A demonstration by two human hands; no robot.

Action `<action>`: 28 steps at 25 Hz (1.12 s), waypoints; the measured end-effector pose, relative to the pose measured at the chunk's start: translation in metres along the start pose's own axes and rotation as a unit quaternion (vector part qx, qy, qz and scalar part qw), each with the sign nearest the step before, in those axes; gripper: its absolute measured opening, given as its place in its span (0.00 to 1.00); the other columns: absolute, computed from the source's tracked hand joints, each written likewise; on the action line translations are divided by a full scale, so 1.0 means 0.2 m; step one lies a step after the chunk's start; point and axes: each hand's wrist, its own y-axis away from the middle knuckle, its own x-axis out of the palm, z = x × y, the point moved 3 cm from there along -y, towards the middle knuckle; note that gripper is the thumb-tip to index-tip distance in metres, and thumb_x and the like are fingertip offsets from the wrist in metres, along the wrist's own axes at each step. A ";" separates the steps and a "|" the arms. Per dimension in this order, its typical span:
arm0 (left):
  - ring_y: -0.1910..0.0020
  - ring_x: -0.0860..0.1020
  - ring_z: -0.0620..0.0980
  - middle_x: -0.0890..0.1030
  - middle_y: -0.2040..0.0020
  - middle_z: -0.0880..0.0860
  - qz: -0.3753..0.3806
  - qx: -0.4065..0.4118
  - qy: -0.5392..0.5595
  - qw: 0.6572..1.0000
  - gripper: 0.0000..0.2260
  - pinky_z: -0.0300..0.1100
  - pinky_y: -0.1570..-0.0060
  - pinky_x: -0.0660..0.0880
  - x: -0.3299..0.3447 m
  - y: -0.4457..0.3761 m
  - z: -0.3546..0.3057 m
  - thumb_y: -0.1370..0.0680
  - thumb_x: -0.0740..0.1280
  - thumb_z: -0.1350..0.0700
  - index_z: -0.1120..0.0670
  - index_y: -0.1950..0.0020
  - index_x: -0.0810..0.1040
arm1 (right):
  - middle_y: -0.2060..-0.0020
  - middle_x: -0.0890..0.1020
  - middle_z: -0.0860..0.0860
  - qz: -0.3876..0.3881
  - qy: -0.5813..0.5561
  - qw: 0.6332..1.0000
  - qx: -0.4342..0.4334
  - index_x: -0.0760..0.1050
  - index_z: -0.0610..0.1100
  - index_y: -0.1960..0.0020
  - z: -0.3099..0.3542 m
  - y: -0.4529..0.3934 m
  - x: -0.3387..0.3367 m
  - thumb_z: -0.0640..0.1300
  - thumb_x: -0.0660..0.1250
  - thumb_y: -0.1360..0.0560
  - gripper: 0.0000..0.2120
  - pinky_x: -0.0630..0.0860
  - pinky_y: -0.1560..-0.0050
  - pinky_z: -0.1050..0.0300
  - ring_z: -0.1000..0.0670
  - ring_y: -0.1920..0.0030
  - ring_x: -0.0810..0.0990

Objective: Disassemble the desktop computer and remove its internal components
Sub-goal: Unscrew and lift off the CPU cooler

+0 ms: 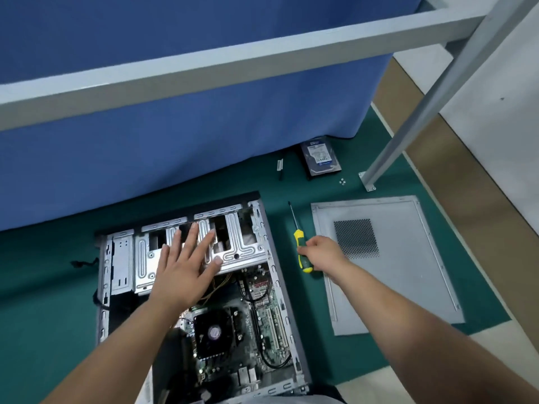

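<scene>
The open computer case (186, 287) lies on the green mat (43, 301); left hand (186, 263) rests flat on its drive cage (233, 243), fingers spread; right of the case, the right hand (320, 253) seemingly grips the screwdriver (300, 249).

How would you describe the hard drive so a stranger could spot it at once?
Start at the open computer case on the green mat and look beyond the screwdriver. The hard drive lies by the blue curtain: the only dark slab with a printed label.
</scene>
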 end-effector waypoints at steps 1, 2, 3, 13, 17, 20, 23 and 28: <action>0.21 0.27 0.44 0.31 0.20 0.37 -0.007 -0.002 -0.003 1.000 0.29 0.52 0.20 0.35 0.03 0.01 0.02 0.22 0.38 0.25 0.27 0.23 0.34 | 0.57 0.83 0.48 -0.004 0.051 0.999 -0.004 0.77 0.45 0.56 0.03 -0.06 0.02 0.49 0.71 0.24 0.08 0.77 0.64 0.58 0.44 0.57 0.83; 0.22 0.26 0.44 0.30 0.20 0.36 -0.023 0.000 -0.006 1.000 0.29 0.51 0.20 0.34 0.05 0.00 0.03 0.23 0.36 0.25 0.27 0.23 0.33 | 0.58 0.83 0.48 -0.012 0.096 0.995 -0.011 0.76 0.46 0.58 0.06 -0.13 0.04 0.51 0.70 0.23 0.09 0.72 0.67 0.62 0.45 0.57 0.82; 0.22 0.27 0.43 0.31 0.20 0.36 -0.037 0.000 -0.004 0.999 0.29 0.51 0.21 0.34 0.06 0.00 0.04 0.23 0.36 0.25 0.28 0.23 0.33 | 0.57 0.83 0.48 -0.023 0.137 0.990 -0.016 0.76 0.46 0.56 0.07 -0.18 0.05 0.52 0.69 0.23 0.10 0.72 0.65 0.61 0.44 0.55 0.82; 0.22 0.27 0.43 0.30 0.20 0.35 -0.032 -0.007 -0.006 0.999 0.29 0.43 0.27 0.25 0.08 -0.03 0.08 0.21 0.38 0.26 0.27 0.22 0.35 | 0.35 0.73 0.41 -0.056 0.184 0.981 -0.024 0.69 0.41 0.31 0.03 -0.26 0.19 0.51 0.64 0.19 0.22 0.74 0.36 0.48 0.39 0.34 0.74; 0.24 0.23 0.43 0.26 0.22 0.36 -0.012 0.005 -0.007 1.000 0.28 0.47 0.27 0.25 0.06 -0.02 0.07 0.22 0.36 0.25 0.27 0.24 0.31 | 0.33 0.73 0.43 -0.078 0.129 0.986 -0.072 0.69 0.42 0.29 0.09 -0.06 0.13 0.51 0.65 0.19 0.22 0.72 0.33 0.49 0.42 0.34 0.74; 0.21 0.28 0.43 0.34 0.18 0.37 -0.015 0.055 0.066 0.996 0.29 0.50 0.22 0.32 0.02 0.02 0.07 0.18 0.48 0.29 0.31 0.19 0.44 | 0.39 0.76 0.53 -0.125 0.042 0.972 -0.194 0.72 0.47 0.32 0.20 0.26 0.13 0.52 0.65 0.19 0.18 0.76 0.38 0.53 0.54 0.42 0.78; 0.19 0.56 0.47 0.65 0.21 0.44 -0.123 0.170 0.166 0.964 0.20 0.51 0.22 0.55 -0.02 0.23 0.11 0.16 0.58 0.41 0.43 0.24 0.69 | 0.44 0.73 0.64 -0.116 0.109 0.917 -0.366 0.71 0.55 0.34 0.25 0.63 0.23 0.57 0.60 0.20 0.16 0.74 0.43 0.65 0.62 0.44 0.75; 0.34 0.76 0.53 0.77 0.34 0.49 -0.104 0.185 -0.060 0.975 0.28 0.52 0.36 0.70 0.16 0.54 0.19 0.22 0.62 0.35 0.51 0.28 0.73 | 0.29 0.68 0.54 0.118 0.371 0.844 -0.368 0.64 0.51 0.24 0.12 0.77 0.65 0.55 0.68 0.22 0.29 0.75 0.35 0.49 0.49 0.31 0.72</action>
